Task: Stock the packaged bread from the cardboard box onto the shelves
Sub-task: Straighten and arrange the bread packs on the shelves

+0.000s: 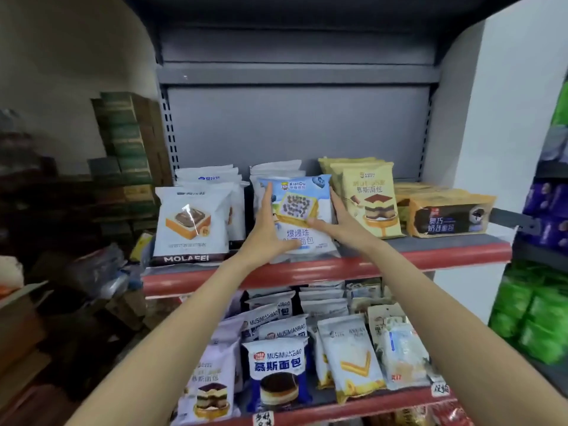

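1. The blue-and-white bread packet (302,216) stands upright at the front of the upper shelf (325,267), its bottom edge on the shelf and more white packets stacked just behind it.
2. The left hand (267,224) lies flat along the packet's left edge with fingers straight and the thumb across the lower front. The right hand (336,221) mirrors it on the right edge. Each grip is a flat-palmed press, not a curled hold.
3. The step in hand looks like squaring the packet into its row. Keep the pressure even from both sides, so the soft bag does not buckle or the bread inside get crushed.
4. Just left of the left grip stands the MOLAFEI packet (192,222); just right of the right grip stands the yellow mousse-bread packet (370,199). Slide the fingers out straight toward the person, or the neighbours may tip.
5. Leave the printed face forward, level with its neighbours.
6. No open bread box is clearly identifiable, so what remains cannot be judged.
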A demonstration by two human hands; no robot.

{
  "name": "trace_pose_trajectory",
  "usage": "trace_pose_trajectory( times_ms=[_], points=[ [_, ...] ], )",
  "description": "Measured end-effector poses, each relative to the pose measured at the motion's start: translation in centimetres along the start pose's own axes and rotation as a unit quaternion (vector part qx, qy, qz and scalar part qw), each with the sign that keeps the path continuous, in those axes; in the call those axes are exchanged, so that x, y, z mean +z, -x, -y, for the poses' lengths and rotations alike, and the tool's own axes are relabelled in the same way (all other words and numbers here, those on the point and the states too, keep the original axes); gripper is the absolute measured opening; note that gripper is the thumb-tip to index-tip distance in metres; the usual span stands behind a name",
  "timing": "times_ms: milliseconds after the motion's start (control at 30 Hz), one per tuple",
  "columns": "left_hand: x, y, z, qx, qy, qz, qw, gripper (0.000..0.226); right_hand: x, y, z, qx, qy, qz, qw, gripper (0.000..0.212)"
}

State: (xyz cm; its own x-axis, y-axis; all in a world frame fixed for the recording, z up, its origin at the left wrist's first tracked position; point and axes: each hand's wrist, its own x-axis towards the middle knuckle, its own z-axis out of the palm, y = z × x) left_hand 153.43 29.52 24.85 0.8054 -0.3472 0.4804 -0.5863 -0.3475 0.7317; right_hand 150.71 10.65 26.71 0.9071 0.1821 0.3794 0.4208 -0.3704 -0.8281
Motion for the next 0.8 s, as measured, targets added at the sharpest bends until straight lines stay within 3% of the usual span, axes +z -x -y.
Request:
trace_pose_trajectory(
  times_ms=[200,567,700,800],
  points=[
    [0.5,-0.2,0.6,0.010,0.013,-0.003,1.000,0.131,1.2,-1.1,-0.4,0.005,-0.007,0.001,1.000,0.097],
    [0.1,-0.8,0.6,-0.012,-0.037,-0.070,0.997,0.133,0.5,-3.1,-1.3,-0.005,-0.016,0.064,0.998,0.059],
    [0.1,-1.9,-0.1,-0.022,-0.045,-0.088,0.995,0.140,0.4,-3.1,-1.4,0.008,-0.046,0.034,0.998,0.062],
    [-0.4,-2.2,0.6,-0.017,0.019,-0.086,0.996,0.144,0.2,-2.8,-1.3,0.016,-0.055,0.025,0.998,0.075]
  ],
)
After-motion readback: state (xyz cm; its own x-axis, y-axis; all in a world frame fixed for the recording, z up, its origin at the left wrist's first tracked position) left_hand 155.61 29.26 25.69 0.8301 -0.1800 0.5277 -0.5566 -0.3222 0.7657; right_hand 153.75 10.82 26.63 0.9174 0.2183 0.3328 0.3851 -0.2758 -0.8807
